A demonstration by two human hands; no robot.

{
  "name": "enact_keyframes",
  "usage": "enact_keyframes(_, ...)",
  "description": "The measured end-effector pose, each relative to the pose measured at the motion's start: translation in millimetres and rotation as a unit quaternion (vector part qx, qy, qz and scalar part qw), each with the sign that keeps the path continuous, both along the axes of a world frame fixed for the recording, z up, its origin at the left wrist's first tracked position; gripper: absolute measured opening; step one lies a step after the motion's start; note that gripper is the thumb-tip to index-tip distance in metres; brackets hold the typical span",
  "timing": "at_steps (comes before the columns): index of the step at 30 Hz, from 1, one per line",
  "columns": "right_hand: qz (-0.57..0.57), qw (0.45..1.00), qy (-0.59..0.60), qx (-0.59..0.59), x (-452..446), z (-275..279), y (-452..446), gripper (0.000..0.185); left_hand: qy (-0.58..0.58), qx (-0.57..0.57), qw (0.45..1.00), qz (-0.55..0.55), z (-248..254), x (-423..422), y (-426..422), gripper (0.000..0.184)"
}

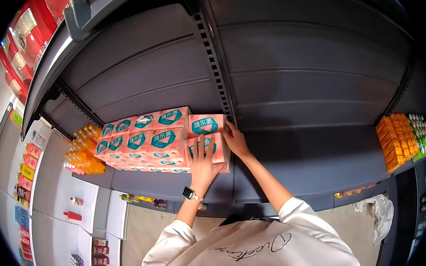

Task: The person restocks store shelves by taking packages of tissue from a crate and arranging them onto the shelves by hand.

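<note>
Pink tissue packs (163, 139) with teal hexagon labels stand in stacked rows on the dark shelf. My left hand (203, 164), with a smartwatch (188, 193) at the wrist, lies with fingers spread over the front pack at the right end of the rows. Behind that one sits another tissue pack (206, 124). My right hand (235, 142) rests against the right side of these end packs, its fingers stretched toward the back corner. Part of the front pack is hidden under my left hand.
Orange drink bottles (86, 149) stand left of the packs. At the shelf's far right are orange boxes (395, 141) and green-and-white bottles (419, 135). A slotted upright (213, 59) divides the back panel. A white plastic bag (377, 216) hangs below the shelf at right.
</note>
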State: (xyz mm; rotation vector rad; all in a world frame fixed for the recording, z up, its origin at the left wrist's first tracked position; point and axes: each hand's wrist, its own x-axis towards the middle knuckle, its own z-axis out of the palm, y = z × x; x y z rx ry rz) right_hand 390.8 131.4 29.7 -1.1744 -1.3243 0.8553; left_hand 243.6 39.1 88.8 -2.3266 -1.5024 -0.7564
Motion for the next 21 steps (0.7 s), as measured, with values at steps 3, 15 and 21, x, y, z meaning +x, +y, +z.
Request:
enact_keyframes(3, -0.040, 0.999, -0.032, 0.015, -11, 8, 14, 0.052, 0.000, 0.011, 1.000, -0.007, 2, -7, 4, 0.094)
enact_keyframes(15, -0.127, 0.991, -0.015, -0.032, -24, 13, 24, 0.049, 0.031, 0.008, 0.997, -0.074, -9, -27, 14, 0.087)
enact_keyframes(21, -0.166, 0.985, 0.027, -0.027, -18, -17, 33, 0.039, 0.028, 0.032, 0.995, -0.093, -13, -26, 25, 0.085)
